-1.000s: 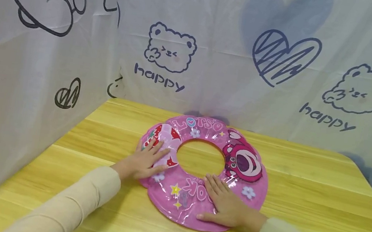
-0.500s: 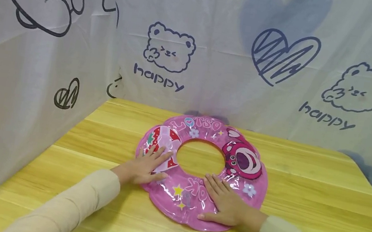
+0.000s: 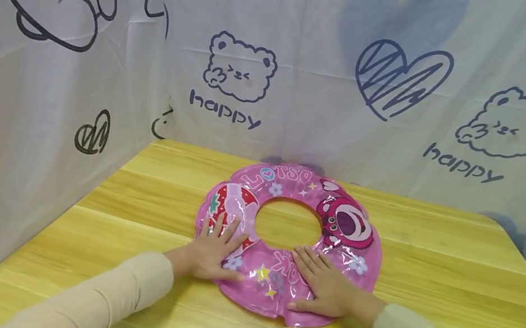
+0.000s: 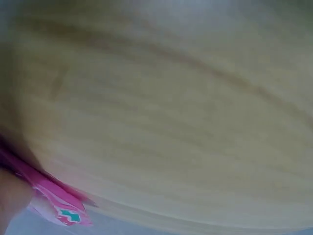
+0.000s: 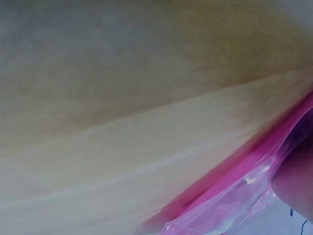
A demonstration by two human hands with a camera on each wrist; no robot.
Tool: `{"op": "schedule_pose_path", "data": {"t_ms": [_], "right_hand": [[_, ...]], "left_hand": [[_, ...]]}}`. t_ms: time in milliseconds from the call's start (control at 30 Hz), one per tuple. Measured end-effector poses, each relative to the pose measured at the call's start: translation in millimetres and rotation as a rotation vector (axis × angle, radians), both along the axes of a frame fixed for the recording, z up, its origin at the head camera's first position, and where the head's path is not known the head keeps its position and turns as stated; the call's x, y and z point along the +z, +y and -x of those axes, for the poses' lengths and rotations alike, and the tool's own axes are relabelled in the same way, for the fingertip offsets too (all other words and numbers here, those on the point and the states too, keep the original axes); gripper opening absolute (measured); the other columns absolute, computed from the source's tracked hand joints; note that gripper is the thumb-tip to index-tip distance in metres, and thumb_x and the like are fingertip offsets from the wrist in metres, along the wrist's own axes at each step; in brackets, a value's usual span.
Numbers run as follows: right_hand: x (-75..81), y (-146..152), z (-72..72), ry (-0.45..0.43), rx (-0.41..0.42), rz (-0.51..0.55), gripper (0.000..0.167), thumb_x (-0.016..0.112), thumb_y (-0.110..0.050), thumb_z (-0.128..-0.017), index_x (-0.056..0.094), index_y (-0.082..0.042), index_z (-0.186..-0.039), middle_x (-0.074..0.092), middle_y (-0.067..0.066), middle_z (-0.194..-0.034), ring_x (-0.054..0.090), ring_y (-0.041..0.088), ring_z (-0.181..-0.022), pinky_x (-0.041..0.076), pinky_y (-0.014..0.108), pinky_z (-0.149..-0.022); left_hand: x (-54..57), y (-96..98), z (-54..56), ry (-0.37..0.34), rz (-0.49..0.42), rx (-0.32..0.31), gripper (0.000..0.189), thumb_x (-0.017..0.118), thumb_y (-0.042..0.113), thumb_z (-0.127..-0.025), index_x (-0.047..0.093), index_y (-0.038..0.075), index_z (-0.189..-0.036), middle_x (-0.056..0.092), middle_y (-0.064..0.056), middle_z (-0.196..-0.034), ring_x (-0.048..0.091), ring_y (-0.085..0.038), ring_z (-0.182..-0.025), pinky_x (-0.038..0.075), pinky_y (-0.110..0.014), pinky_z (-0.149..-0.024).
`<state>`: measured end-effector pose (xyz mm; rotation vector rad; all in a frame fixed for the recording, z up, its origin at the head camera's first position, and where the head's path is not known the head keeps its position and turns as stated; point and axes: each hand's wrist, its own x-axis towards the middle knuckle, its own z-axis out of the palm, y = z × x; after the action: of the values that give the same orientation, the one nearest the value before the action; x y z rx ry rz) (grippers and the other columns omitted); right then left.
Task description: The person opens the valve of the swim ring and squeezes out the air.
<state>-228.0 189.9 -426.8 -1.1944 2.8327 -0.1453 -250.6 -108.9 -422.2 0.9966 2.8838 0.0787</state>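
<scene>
Head view: pink ring point(image 3: 274, 262) lies beneath left fingers point(image 3: 230, 231) and right fingers point(image 3: 310, 263), all outstretched, released.

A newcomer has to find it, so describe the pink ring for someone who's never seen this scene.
Start at the yellow wood-grain table in front of the white cloth backdrop. On it, under the left hand and right hand, lies a shiny ring. Bright pink and the lettering LOTSO set it apart.

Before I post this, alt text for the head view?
Left hand and right hand rest palm-down on the near side of a pink inflatable ring lying on a wood-grain table. Behind is a pale backdrop drawn with bears and hearts.
</scene>
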Motion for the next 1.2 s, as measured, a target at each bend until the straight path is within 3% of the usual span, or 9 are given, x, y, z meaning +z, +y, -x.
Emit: {"op": "schedule_pose_path", "data": {"t_ms": [133, 233, 400, 567, 833, 967, 1200], "right_hand": [[2.5, 0, -3.3, 0.023, 0.016, 0.018, 0.095, 0.052, -0.060, -0.084, 0.018, 0.003, -0.146, 0.013, 0.020, -0.154, 0.012, 0.038, -0.142, 0.010, 0.053, -0.115], [1.5, 0, -5.3, 0.005, 0.030, 0.043, 0.093, 0.050, -0.058, -0.086, 0.011, -0.001, -0.148, 0.010, 0.017, -0.156, 0.010, 0.033, -0.144, 0.007, 0.049, -0.115], [0.3, -2, -6.6, -0.053, 0.060, 0.079, 0.077, 0.042, -0.047, -0.094, 0.008, -0.005, -0.149, 0.011, 0.012, -0.156, 0.012, 0.029, -0.144, 0.006, 0.042, -0.116], [1.4, -2, -6.6, -0.088, 0.070, 0.092, 0.070, 0.039, -0.040, -0.097, 0.010, -0.002, -0.148, 0.010, 0.013, -0.156, 0.014, 0.030, -0.143, 0.009, 0.048, -0.116], [0.7, -5, -7.0, -0.032, 0.130, 0.128, 0.066, 0.041, -0.036, -0.097, 0.015, -0.004, -0.148, 0.015, 0.017, -0.154, 0.020, 0.036, -0.141, 0.011, 0.050, -0.114], [2.0, -7, -7.2, -0.007, 0.134, 0.098, 0.066, 0.041, -0.038, -0.097, 0.017, -0.004, -0.148, 0.015, 0.017, -0.155, 0.020, 0.037, -0.140, 0.013, 0.052, -0.114], [5.4, -15, -7.6, -0.044, 0.116, 0.051, 0.065, 0.039, -0.039, -0.097, 0.019, -0.003, -0.147, 0.014, 0.016, -0.155, 0.017, 0.036, -0.141, 0.013, 0.055, -0.114]], "left_hand": [[-3.6, 4.3, -2.1, 0.045, 0.006, -0.060, 0.099, 0.037, 0.074, -0.082, 0.011, 0.006, -0.149, 0.001, -0.017, -0.156, -0.001, -0.036, -0.144, 0.000, -0.063, -0.112], [-4.6, 8.0, -4.4, -0.019, -0.034, -0.075, 0.096, 0.043, 0.069, -0.084, 0.005, 0.010, -0.150, -0.001, -0.015, -0.156, -0.002, -0.037, -0.143, 0.001, -0.062, -0.112], [-3.6, 12.9, -6.5, -0.058, -0.044, -0.053, 0.086, 0.047, 0.064, -0.085, 0.009, 0.023, -0.151, -0.003, -0.014, -0.157, -0.001, -0.043, -0.142, 0.001, -0.066, -0.110], [-2.2, 17.0, -7.3, -0.072, -0.058, -0.030, 0.080, 0.045, 0.064, -0.086, 0.015, 0.026, -0.150, 0.000, -0.007, -0.158, -0.001, -0.042, -0.142, -0.001, -0.067, -0.109], [-1.8, 32.0, -11.7, -0.076, -0.115, -0.001, 0.086, 0.041, 0.068, -0.085, 0.022, 0.013, -0.148, 0.007, -0.006, -0.158, -0.001, -0.049, -0.139, -0.001, -0.071, -0.105], [-0.6, 38.4, -13.5, -0.040, -0.067, 0.031, 0.091, 0.044, 0.071, -0.081, 0.023, 0.013, -0.148, 0.010, -0.008, -0.157, 0.000, -0.050, -0.139, 0.002, -0.073, -0.104], [0.2, 45.2, -17.8, 0.005, 0.001, 0.056, 0.096, 0.045, 0.074, -0.078, 0.023, 0.011, -0.148, 0.011, -0.012, -0.157, 0.003, -0.052, -0.137, 0.006, -0.075, -0.102]]}}
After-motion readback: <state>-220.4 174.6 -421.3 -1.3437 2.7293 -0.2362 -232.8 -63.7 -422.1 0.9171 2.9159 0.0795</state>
